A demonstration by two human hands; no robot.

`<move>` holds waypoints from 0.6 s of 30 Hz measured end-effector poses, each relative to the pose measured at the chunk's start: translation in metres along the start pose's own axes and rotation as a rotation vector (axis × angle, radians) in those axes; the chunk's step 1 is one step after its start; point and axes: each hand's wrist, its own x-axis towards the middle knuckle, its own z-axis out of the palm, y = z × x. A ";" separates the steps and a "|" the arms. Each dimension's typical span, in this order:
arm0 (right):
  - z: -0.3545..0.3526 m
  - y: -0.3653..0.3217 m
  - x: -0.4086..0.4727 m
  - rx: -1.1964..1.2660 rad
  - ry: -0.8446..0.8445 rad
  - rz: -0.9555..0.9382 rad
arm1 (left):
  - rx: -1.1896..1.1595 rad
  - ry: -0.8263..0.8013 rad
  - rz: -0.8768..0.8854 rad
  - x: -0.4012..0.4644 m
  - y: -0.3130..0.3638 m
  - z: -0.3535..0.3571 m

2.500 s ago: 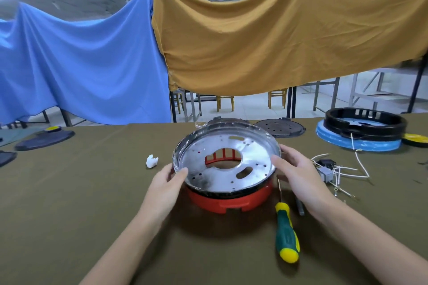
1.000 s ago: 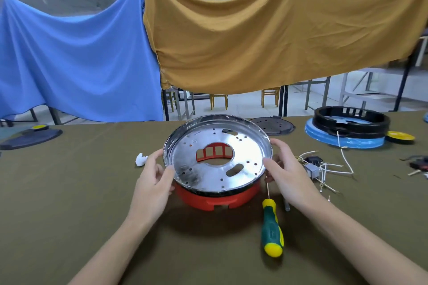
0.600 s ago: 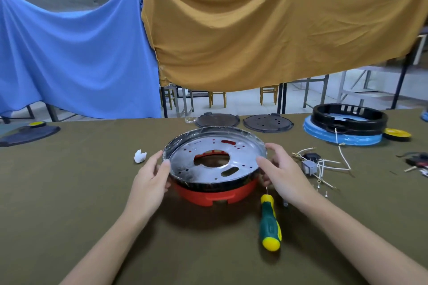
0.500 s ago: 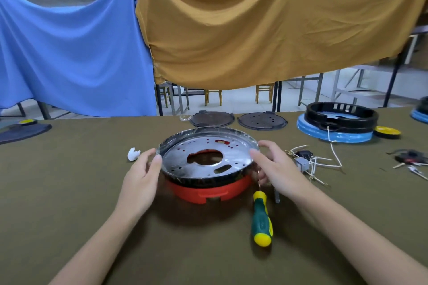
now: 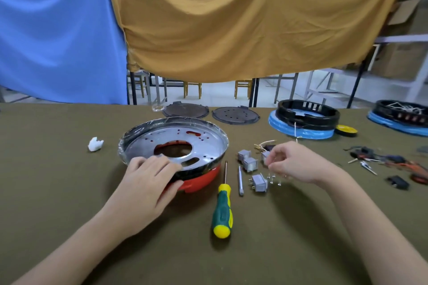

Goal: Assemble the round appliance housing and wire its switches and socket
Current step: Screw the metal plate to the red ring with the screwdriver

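Note:
The round housing sits mid-table: a shiny perforated metal plate (image 5: 203, 146) on a red plastic base (image 5: 201, 180). My left hand (image 5: 148, 176) rests on its near rim, fingers flat on the plate and thumb along the red base. To the right lie three loose grey switches (image 5: 250, 164) and a fourth with white wires, partly hidden by my right hand (image 5: 294, 162). That hand's fingertips are pinched together just above several small screws (image 5: 274, 179); it seems to hold one, though the fingers hide it.
A green-and-yellow screwdriver (image 5: 222, 210) and a thin metal bit (image 5: 240, 180) lie between housing and switches. A white plastic piece (image 5: 95, 144) lies left. At the back are two dark discs (image 5: 235, 114), two black rings on blue bases (image 5: 305, 118), a yellow cap (image 5: 346, 129). Wires and connectors (image 5: 382, 159) lie right.
My right hand let go of the housing rim and moved right to the switches and screws. My left hand slid from the left side to the near rim. The plate lies flatter on the base.

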 end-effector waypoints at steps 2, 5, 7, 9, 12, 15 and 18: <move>-0.002 0.008 0.000 -0.073 0.000 0.044 | -0.003 0.008 0.005 0.000 0.001 0.002; -0.002 0.011 0.000 -0.103 -0.038 0.076 | -0.017 0.000 0.001 0.002 0.005 0.001; 0.000 0.012 -0.001 -0.182 -0.075 0.090 | -0.022 -0.003 0.000 0.001 0.007 0.000; 0.004 0.012 0.000 -0.251 -0.109 0.112 | -0.019 0.003 -0.009 0.001 0.008 0.000; 0.005 0.015 0.000 -0.258 -0.075 0.130 | 0.002 0.038 -0.025 -0.001 0.009 0.000; 0.006 0.017 0.003 -0.053 0.096 0.051 | 0.004 0.093 -0.033 -0.001 0.011 -0.001; 0.013 0.002 0.002 0.376 0.196 -0.072 | 0.005 0.128 -0.046 -0.001 0.013 -0.004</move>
